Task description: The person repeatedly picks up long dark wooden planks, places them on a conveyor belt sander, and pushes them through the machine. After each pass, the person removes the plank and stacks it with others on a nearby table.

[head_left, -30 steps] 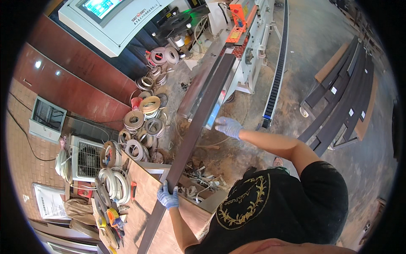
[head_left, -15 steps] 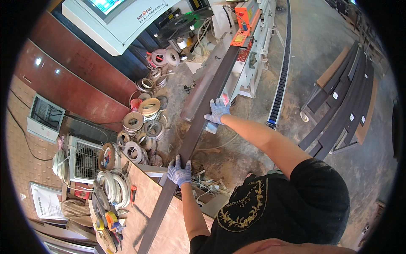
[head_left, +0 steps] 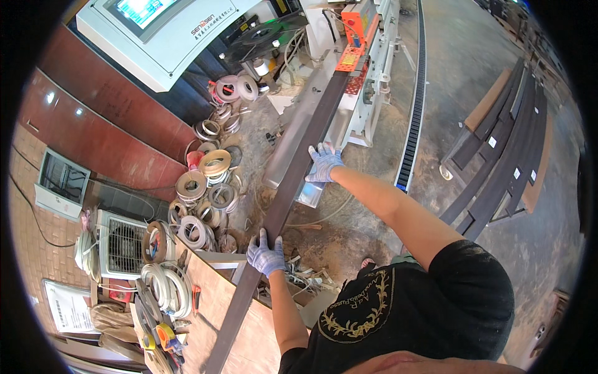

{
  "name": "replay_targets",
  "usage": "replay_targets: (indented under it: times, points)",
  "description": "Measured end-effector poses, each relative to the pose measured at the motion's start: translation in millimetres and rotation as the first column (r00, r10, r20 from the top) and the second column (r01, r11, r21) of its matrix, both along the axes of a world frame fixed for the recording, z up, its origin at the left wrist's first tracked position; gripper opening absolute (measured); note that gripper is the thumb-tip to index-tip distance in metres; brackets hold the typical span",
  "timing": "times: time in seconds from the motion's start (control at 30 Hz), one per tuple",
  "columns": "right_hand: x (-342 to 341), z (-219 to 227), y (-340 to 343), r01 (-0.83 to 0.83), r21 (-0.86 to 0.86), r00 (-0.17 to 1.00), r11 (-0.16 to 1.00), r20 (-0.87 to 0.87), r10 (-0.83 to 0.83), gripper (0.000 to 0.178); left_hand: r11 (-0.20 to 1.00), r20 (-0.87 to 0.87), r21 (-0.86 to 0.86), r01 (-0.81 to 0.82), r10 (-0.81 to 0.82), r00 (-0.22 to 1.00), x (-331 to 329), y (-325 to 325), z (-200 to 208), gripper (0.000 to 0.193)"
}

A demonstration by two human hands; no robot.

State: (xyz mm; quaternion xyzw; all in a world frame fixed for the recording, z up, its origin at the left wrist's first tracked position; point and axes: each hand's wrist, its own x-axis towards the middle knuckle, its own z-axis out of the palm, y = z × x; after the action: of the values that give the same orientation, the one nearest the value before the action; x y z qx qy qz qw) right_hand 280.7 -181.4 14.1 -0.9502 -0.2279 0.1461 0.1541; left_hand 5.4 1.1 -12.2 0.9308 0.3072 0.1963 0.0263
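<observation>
Left grip [head_left: 266, 255] spread over dark board [head_left: 288, 190]; right grip [head_left: 324, 164] spread at its edge, farther along; worktop [head_left: 260, 330] nearside of left.

On the white cabinet [head_left: 152, 62], I see red-and-dark lettering [head_left: 204, 27] with smaller dark characters alongside; the entries on its lit screen [head_left: 144, 14] are too small for me. A pale notice [head_left: 70, 306] on the wall carries fine print I can't resolve. I also find gold lettering inside the wreath [head_left: 358, 308] on the black shirt [head_left: 458, 305].
</observation>
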Motion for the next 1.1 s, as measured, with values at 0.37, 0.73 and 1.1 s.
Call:
replay_targets:
  times: [0.37,0.73,1.1]
  points:
    - [7.2,-8.1,-2.5,-0.039,0.014,0.999,0.999,0.013,0.039,0.107,0.999,-0.057,0.008,-0.033,0.034,0.998,3.3,-6.5,6.6,0.059]
    - [7.1,-8.2,-4.0,-0.048,-0.005,0.998,0.999,0.034,0.048,0.107,0.999,-0.062,-0.029,-0.042,0.04,0.997,5.0,-6.7,5.6,0.056]
    - [13.9,-13.0,-4.6,-0.045,0.007,0.998,0.999,0.035,0.045,0.107,0.999,-0.066,-0.033,-0.036,0.034,0.997,9.2,-9.5,7.0,0.057]
